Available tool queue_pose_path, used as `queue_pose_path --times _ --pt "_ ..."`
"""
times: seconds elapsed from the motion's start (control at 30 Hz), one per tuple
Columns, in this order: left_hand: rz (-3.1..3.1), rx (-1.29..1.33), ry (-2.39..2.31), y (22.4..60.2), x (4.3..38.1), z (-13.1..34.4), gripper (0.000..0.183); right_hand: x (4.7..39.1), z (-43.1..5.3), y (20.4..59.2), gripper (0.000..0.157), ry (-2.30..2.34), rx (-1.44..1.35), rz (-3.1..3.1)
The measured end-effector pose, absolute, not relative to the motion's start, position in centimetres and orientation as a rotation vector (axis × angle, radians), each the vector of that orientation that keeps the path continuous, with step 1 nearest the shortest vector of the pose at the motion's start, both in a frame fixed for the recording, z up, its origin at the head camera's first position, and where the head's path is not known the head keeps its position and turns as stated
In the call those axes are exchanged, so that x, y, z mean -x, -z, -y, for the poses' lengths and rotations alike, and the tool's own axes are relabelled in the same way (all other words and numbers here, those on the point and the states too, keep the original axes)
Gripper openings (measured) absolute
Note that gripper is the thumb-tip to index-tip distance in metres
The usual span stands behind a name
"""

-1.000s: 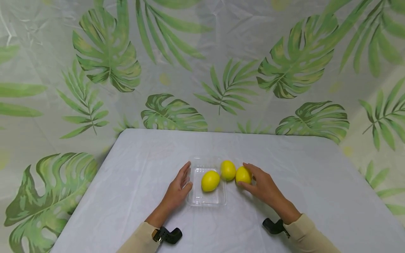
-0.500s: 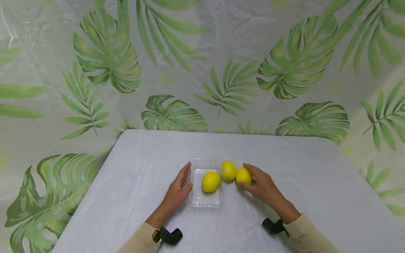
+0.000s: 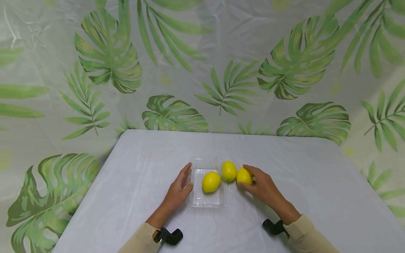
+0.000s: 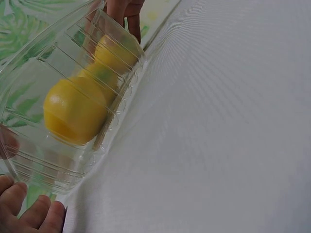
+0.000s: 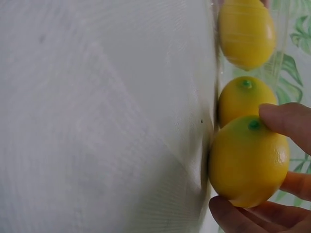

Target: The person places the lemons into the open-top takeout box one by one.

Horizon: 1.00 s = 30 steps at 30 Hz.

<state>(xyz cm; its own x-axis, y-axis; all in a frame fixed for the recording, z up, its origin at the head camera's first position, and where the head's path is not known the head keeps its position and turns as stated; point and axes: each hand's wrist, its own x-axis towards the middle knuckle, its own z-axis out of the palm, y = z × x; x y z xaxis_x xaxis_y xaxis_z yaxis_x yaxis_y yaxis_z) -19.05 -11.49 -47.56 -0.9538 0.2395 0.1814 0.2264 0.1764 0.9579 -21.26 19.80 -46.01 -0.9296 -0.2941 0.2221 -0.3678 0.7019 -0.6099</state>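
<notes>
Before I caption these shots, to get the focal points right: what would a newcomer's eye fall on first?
Probably the bright yellow lemon inside the clear container, then the middle lemon just outside its right wall and the outer lemon that the right hand holds. The left hand is at the container's left side. Beyond the white table, green leaves pattern the backdrop.

Surroundings: white-covered table (image 3: 158,151) before leaf-print sheeting (image 3: 234,42).
I observe monstera leaves (image 3: 104,38) and palm fronds (image 3: 224,93) printed green on pale, creased ground; I record dull glints at upper left and brighter light along the right side.
</notes>
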Motion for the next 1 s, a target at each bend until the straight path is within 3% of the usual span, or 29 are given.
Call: queue_pose_path --times 0.1,0.33,0.7,1.0 --pt "-2.398 -0.479 -1.945 46.8 18.7 11.4 0.065 21.2 -19.8 45.9 0.068 -1.033 -0.54 2.799" --pt "-2.445 -0.505 -1.958 49.6 19.8 11.5 0.065 21.1 -20.0 45.9 0.067 -1.026 -0.541 2.785" --pt "-2.415 -0.486 -1.954 46.2 18.5 11.4 0.064 21.3 -20.2 45.4 0.067 -1.005 -0.538 2.76" --pt "-2.396 -0.48 -1.974 46.2 18.3 11.4 0.064 21.3 -20.2 44.9 0.066 -1.043 -0.542 2.75"
